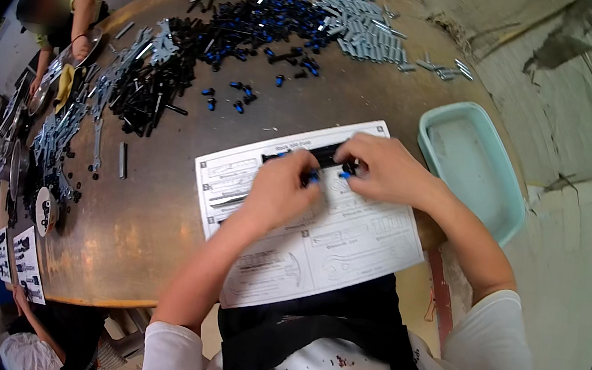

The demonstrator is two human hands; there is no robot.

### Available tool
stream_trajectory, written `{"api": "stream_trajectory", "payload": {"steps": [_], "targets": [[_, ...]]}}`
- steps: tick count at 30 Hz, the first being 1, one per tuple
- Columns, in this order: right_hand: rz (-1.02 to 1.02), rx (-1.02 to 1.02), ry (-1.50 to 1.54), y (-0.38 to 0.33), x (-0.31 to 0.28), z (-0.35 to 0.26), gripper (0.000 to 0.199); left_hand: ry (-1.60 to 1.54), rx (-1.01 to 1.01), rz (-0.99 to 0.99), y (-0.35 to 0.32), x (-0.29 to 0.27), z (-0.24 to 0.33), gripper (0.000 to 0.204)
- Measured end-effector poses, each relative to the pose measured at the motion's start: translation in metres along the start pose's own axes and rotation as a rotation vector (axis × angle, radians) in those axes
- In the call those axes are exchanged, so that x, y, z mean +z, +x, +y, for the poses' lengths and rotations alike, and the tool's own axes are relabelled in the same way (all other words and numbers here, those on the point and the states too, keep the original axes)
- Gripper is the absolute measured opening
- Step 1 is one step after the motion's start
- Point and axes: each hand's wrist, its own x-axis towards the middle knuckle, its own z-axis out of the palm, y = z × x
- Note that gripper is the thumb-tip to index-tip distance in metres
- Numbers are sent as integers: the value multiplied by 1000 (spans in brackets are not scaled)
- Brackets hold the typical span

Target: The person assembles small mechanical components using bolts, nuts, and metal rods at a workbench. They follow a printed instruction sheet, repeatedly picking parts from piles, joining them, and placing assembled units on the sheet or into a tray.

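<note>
Fingers (pixel 310 177) of the left hand (pixel 276 190) are pinched on a small blue-tipped black part (pixel 312 178); the right hand (pixel 381 168) is closed on a black strip (pixel 327 153). Both pieces are held over the printed sheet (pixel 348 245) on the bench (pixel 154 226), near a pale green tray (pixel 473 164).

The desk (pixel 152 240) is showing brown, dull metallic. The sheet (pixel 318 241) is appearing white with black line diagrams. The small parts (pixel 258 24) are showing black with blue tips; the pile of pieces (pixel 368 21) is reading grey. The tray (pixel 471 126) is showing pale mint green. The apron (pixel 322 325) is appearing black over a white, red-speckled shirt (pixel 505 366).
</note>
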Motion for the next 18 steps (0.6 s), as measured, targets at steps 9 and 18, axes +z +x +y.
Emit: {"api": "stream_trajectory", "payload": {"steps": [9,18], "targets": [[-87,-91,-95,-120,8,46,29,172,224,-70,-26,111,63,32],[19,-1,55,-119,16,53,25,119,373,-81,-29,111,45,22]]}}
